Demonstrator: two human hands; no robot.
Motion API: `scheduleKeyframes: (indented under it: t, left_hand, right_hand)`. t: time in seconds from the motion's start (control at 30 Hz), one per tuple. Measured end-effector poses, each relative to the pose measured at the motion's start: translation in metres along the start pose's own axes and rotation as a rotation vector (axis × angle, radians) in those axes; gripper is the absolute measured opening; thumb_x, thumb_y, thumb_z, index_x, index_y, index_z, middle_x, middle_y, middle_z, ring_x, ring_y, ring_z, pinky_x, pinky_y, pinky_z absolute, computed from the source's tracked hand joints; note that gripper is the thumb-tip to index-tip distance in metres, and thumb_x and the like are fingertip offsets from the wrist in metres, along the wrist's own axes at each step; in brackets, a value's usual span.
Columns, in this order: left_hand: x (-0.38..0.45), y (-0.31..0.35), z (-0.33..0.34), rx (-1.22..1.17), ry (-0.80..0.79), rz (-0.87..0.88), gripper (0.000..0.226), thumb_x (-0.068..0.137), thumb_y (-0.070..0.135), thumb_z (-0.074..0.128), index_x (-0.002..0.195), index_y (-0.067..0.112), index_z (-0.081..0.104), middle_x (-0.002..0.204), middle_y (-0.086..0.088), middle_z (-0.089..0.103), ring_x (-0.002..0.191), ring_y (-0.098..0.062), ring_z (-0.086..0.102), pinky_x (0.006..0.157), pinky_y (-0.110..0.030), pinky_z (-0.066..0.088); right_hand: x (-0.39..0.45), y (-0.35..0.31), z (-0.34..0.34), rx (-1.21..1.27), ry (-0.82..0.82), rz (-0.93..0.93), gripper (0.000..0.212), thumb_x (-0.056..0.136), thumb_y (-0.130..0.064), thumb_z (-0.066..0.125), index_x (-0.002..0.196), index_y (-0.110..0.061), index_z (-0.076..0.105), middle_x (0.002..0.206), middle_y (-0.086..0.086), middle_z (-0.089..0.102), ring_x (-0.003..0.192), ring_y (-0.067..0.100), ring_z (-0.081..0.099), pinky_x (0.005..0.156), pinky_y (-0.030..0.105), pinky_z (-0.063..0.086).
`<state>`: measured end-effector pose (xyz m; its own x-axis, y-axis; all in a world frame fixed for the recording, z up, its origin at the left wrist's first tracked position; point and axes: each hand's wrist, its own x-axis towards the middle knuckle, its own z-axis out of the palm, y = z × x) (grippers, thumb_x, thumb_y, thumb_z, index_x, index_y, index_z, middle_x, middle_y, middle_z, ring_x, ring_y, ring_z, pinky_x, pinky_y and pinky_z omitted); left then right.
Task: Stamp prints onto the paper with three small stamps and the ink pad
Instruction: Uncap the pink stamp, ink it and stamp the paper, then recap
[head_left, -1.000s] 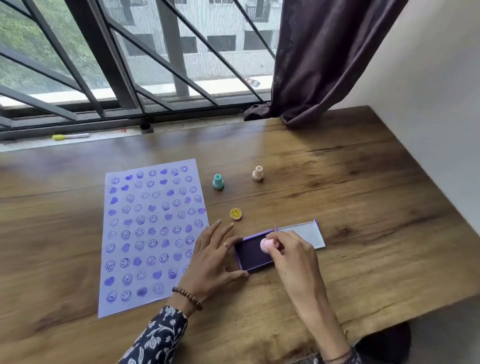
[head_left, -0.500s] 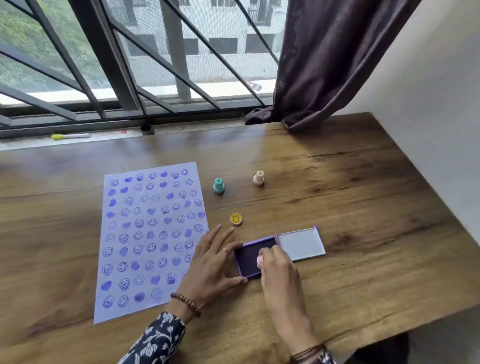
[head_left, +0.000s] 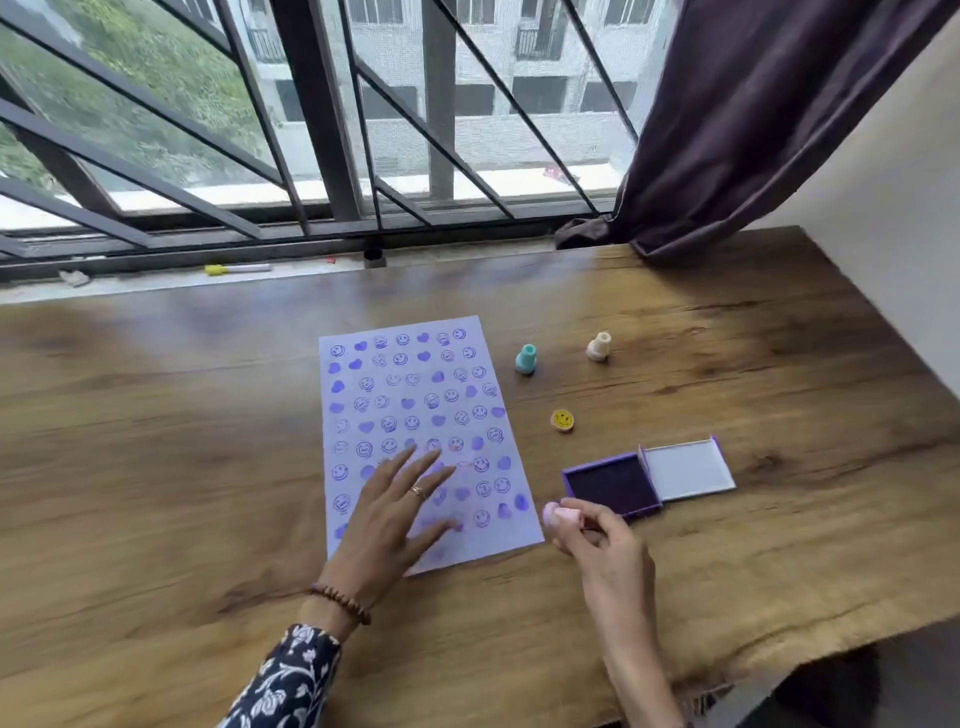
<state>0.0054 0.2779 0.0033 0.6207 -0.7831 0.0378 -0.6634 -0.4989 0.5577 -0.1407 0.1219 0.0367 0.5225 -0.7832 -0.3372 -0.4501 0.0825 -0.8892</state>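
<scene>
A white paper (head_left: 415, 395) covered in purple smiley and heart prints lies on the wooden table. My left hand (head_left: 395, 514) rests flat on its lower part, fingers spread. My right hand (head_left: 597, 535) pinches a small pink stamp (head_left: 558, 516) just off the paper's lower right corner, left of the ink pad. The open purple ink pad (head_left: 613, 483) sits with its white lid (head_left: 688, 467) folded out to the right. A teal stamp (head_left: 525, 358) and a cream stamp (head_left: 598, 346) stand beyond the paper's right edge. A yellow smiley cap (head_left: 562, 420) lies between them and the pad.
The wooden table (head_left: 779, 415) ends at a white wall on the right and a barred window sill at the back. A dark curtain (head_left: 727, 156) hangs onto the back right corner. A yellow-capped marker (head_left: 236, 268) lies on the sill.
My right hand lifted the pink stamp off the ink pad and carried it left toward the paper. My left hand left the pad's side and settled flat on the paper.
</scene>
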Motion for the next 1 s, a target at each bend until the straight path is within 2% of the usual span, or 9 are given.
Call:
scheduleKeyframes:
  t: [0.07, 0.13, 0.23, 0.3, 0.4, 0.57, 0.8, 0.9, 1.0]
  left_hand:
    - [-0.009, -0.021, -0.014, 0.054, -0.044, 0.005, 0.066, 0.079, 0.064, 0.027, 0.133, 0.029, 0.037, 0.148, 0.009, 0.020, 0.140, -0.015, 0.006, 0.117, -0.038, 0.012]
    - [-0.013, -0.038, -0.020, 0.103, -0.096, 0.021, 0.072, 0.076, 0.069, 0.018, 0.135, 0.031, 0.032, 0.150, 0.007, 0.013, 0.141, -0.018, 0.002, 0.117, -0.038, 0.008]
    - [-0.015, -0.054, -0.018, 0.149, -0.182, -0.014, 0.069, 0.076, 0.071, 0.028, 0.136, 0.041, 0.009, 0.150, 0.009, -0.006, 0.141, -0.016, -0.009, 0.116, -0.036, -0.005]
    - [-0.017, -0.061, -0.012, 0.184, -0.194, -0.033, 0.068, 0.081, 0.064, 0.038, 0.134, 0.046, -0.001, 0.151, 0.011, -0.010, 0.139, -0.013, -0.016, 0.114, -0.033, -0.011]
    - [-0.017, -0.065, -0.008, 0.167, -0.170, -0.027, 0.066, 0.082, 0.061, 0.041, 0.136, 0.047, 0.005, 0.154, 0.010, -0.002, 0.139, -0.011, -0.015, 0.113, -0.032, -0.013]
    - [-0.017, -0.064, -0.008, 0.146, -0.161, -0.023, 0.065, 0.082, 0.061, 0.040, 0.137, 0.045, 0.009, 0.155, 0.009, 0.001, 0.143, -0.013, -0.007, 0.115, -0.036, -0.010]
    - [-0.018, -0.068, -0.005, 0.133, -0.128, -0.010, 0.065, 0.082, 0.063, 0.037, 0.137, 0.046, 0.006, 0.155, 0.011, 0.001, 0.142, -0.011, -0.006, 0.112, -0.031, -0.015]
    - [-0.018, -0.069, -0.004, 0.144, -0.109, 0.003, 0.065, 0.081, 0.064, 0.037, 0.136, 0.046, 0.007, 0.155, 0.011, 0.003, 0.141, -0.009, -0.005, 0.108, -0.026, -0.021]
    - [-0.017, -0.069, -0.003, 0.131, -0.115, -0.004, 0.065, 0.081, 0.064, 0.038, 0.137, 0.046, 0.010, 0.155, 0.011, 0.004, 0.142, -0.010, -0.003, 0.107, -0.025, -0.022]
  right_hand:
    - [-0.021, 0.006, 0.025, -0.104, 0.024, -0.080, 0.014, 0.076, -0.021, 0.072, 0.070, -0.034, 0.068, 0.082, -0.003, 0.067, 0.068, 0.003, 0.064, 0.068, 0.015, 0.047]
    - [-0.038, 0.009, 0.048, -0.215, 0.064, -0.171, 0.016, 0.079, -0.022, 0.069, 0.073, -0.036, 0.066, 0.083, -0.005, 0.063, 0.069, 0.002, 0.064, 0.063, 0.010, 0.043]
    - [-0.053, 0.013, 0.075, -0.272, 0.086, -0.263, 0.009, 0.084, -0.017, 0.064, 0.086, -0.025, 0.067, 0.088, 0.000, 0.063, 0.075, 0.013, 0.064, 0.067, 0.016, 0.044]
    - [-0.058, 0.016, 0.087, -0.330, 0.119, -0.321, 0.007, 0.085, -0.013, 0.063, 0.090, -0.016, 0.067, 0.090, 0.004, 0.063, 0.076, 0.016, 0.064, 0.068, 0.014, 0.041]
    - [-0.063, 0.017, 0.098, -0.473, 0.180, -0.401, 0.009, 0.085, -0.008, 0.063, 0.093, -0.008, 0.067, 0.090, 0.009, 0.064, 0.074, 0.018, 0.063, 0.067, 0.018, 0.041]
    - [-0.066, 0.015, 0.103, -0.574, 0.200, -0.434, 0.008, 0.087, -0.007, 0.060, 0.093, -0.006, 0.065, 0.091, 0.009, 0.063, 0.075, 0.023, 0.065, 0.071, 0.021, 0.040]
    - [-0.054, 0.004, 0.104, -0.765, 0.132, -0.355, 0.012, 0.089, -0.015, 0.055, 0.095, -0.010, 0.064, 0.097, 0.009, 0.062, 0.080, 0.030, 0.063, 0.067, 0.035, 0.046]
    - [-0.048, 0.002, 0.100, -0.915, 0.060, -0.406, 0.014, 0.090, -0.018, 0.052, 0.094, -0.010, 0.062, 0.095, 0.008, 0.062, 0.075, 0.031, 0.063, 0.058, 0.031, 0.039]
    - [-0.042, 0.002, 0.094, -1.020, -0.022, -0.451, 0.013, 0.091, -0.017, 0.049, 0.090, -0.010, 0.060, 0.092, 0.008, 0.061, 0.072, 0.030, 0.062, 0.055, 0.029, 0.033]
